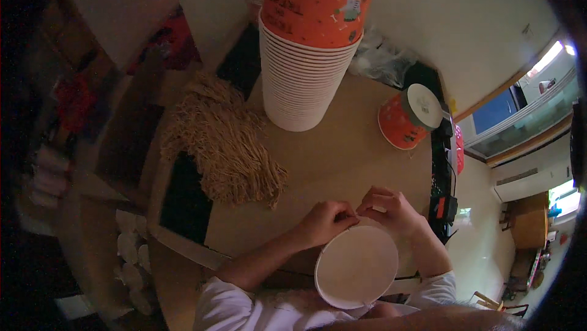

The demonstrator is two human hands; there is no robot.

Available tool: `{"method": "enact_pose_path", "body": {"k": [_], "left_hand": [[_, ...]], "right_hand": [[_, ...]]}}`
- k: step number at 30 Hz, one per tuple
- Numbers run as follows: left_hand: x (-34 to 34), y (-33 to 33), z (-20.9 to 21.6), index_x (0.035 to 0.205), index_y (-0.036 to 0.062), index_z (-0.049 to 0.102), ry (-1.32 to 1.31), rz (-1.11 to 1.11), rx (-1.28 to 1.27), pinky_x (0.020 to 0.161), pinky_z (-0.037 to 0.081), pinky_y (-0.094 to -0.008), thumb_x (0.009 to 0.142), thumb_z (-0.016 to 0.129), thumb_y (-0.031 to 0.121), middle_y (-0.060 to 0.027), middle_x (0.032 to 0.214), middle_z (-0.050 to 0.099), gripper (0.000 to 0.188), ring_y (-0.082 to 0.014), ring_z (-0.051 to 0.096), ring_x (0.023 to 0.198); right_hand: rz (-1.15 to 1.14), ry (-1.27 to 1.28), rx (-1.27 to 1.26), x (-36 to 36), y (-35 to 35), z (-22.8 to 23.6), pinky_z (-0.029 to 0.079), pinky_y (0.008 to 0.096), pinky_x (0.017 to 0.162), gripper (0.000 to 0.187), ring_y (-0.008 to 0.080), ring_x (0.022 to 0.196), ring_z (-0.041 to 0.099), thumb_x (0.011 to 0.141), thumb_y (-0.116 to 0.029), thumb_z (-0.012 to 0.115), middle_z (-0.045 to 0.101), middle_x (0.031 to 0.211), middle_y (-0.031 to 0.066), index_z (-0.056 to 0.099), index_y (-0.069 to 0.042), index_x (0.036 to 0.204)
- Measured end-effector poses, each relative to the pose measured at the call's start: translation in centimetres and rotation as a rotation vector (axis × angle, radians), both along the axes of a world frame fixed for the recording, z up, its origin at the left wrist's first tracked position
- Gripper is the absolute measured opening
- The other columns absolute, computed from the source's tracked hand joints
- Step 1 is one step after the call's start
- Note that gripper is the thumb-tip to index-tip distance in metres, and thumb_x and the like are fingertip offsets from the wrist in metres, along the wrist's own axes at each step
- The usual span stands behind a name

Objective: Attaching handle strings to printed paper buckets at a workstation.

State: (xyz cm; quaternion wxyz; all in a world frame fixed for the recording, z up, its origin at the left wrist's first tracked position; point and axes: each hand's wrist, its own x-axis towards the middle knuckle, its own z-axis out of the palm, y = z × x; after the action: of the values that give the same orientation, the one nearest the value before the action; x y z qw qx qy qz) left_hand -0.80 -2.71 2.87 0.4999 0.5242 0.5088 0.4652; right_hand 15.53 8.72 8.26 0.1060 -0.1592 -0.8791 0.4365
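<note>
- The person's left hand (pixel 328 221) is sitting just below the middle of the frame, fingers curled and pressed together, pinching at the far rim of a white paper bowl (pixel 356 266).
- The right hand (pixel 391 209) is sitting just beside it on the right, fingertips also drawn together at the same stretch of rim; whatever is being nipped between them is too small to make out.
- The white paper bowl is lying in the lower middle of the frame, close against the person's body, its pale round face turning toward the camera.
- A tall stack of nested paper cups (pixel 309 44), white-rimmed with an orange printed cup on top, is standing at the upper middle of the brown table (pixel 342 154).
- A single orange cup (pixel 408 118) is lying on its side at the upper right of the table, its white base showing.
- A heap of tan straw-like fibre (pixel 223 141) is spreading across the table's left part.
- Crumpled clear plastic (pixel 382 59) is resting behind the stack, toward the upper right.
</note>
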Motion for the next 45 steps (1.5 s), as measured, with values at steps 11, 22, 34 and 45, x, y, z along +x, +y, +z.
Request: {"method": "enact_pose_path", "body": {"k": [11, 22, 34, 45], "left_hand": [[0.0, -0.4, -0.1, 0.081, 0.0013, 0.06, 0.072, 0.033, 0.09, 0.057, 0.047, -0.0317, 0.079, 0.065, 0.016, -0.014, 0.068, 0.061, 0.016, -0.0199, 0.062, 0.062], [0.2, -0.6, 0.2, 0.081, 0.0007, 0.059, 0.018, 0.037, 0.065, 0.058, 0.046, -0.0309, 0.081, 0.063, 0.015, -0.0098, 0.069, 0.06, 0.015, -0.0154, 0.06, 0.064], [-4.3, -1.3, 0.4, 0.076, 0.0049, 0.059, 0.063, -0.058, 0.276, 0.057, 0.041, -0.0248, 0.077, 0.068, 0.014, -0.0027, 0.084, 0.047, 0.013, -0.0109, 0.047, 0.063], [-3.6, -1.3, -0.7, 0.075, 0.0049, 0.053, -0.08, -0.009, 0.209, 0.057, 0.041, -0.0229, 0.076, 0.059, -0.004, -0.0036, 0.09, 0.048, 0.011, -0.0077, 0.047, 0.068]], "right_hand": [[-0.164, -0.28, -0.021, -0.3, -0.4, 1.8, 0.045, 0.0302, 0.066, 0.001, 0.0236, 0.074, 0.057, 0.081, -0.003, 0.058, 0.058, 0.079, 0.0093, 0.06, -0.003, 0.08], [0.038, -0.095, 0.008, -0.2, 0.5, 1.6, 0.046, 0.0323, 0.065, 0.006, 0.0247, 0.076, 0.059, 0.078, -0.001, 0.062, 0.059, 0.079, 0.0092, 0.06, -0.003, 0.084], [-0.011, -0.146, -0.121, -2.7, 0.3, 0.1, 0.048, 0.0294, 0.062, 0.007, 0.0191, 0.072, 0.059, 0.076, -0.002, 0.061, 0.06, 0.081, 0.0064, 0.061, -0.003, 0.083], [-0.192, -0.152, -0.165, -3.1, -0.7, 0.2, 0.046, 0.0247, 0.065, 0.007, 0.0121, 0.072, 0.058, 0.076, -0.002, 0.063, 0.06, 0.079, 0.0045, 0.064, -0.004, 0.082]]}}
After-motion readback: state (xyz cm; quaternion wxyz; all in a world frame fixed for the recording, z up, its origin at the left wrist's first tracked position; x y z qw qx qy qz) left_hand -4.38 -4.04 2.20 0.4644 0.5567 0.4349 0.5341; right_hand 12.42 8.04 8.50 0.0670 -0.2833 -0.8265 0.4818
